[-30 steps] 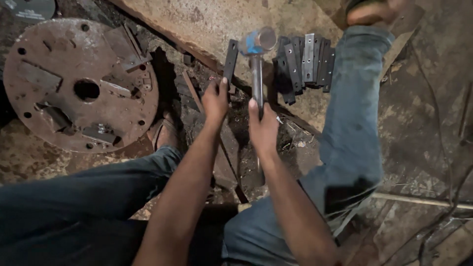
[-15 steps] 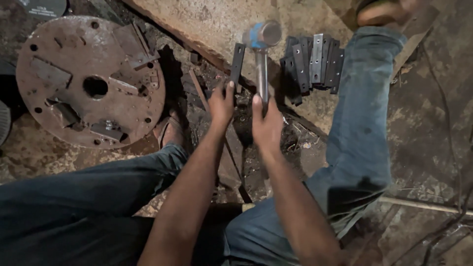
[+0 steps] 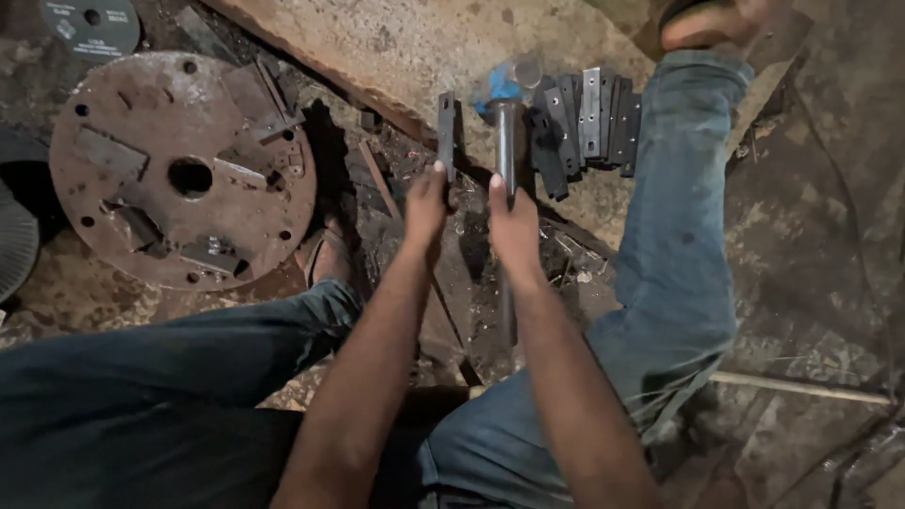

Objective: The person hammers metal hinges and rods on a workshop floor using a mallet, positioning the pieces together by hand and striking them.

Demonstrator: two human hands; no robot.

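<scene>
Hammering a flat bar on the slab

Left hand [image 3: 426, 203] pinches the bar [image 3: 446, 132], upright against the slab [image 3: 415, 47]; right hand [image 3: 514, 226] is wrapped round the hammer [image 3: 507, 141], head beside the bar's top; a square blow seems next, clear of the fingers.

Both forearms outstretched side by side, left hand [image 3: 426, 203] and right hand [image 3: 512, 226] each closed in a grip.
</scene>
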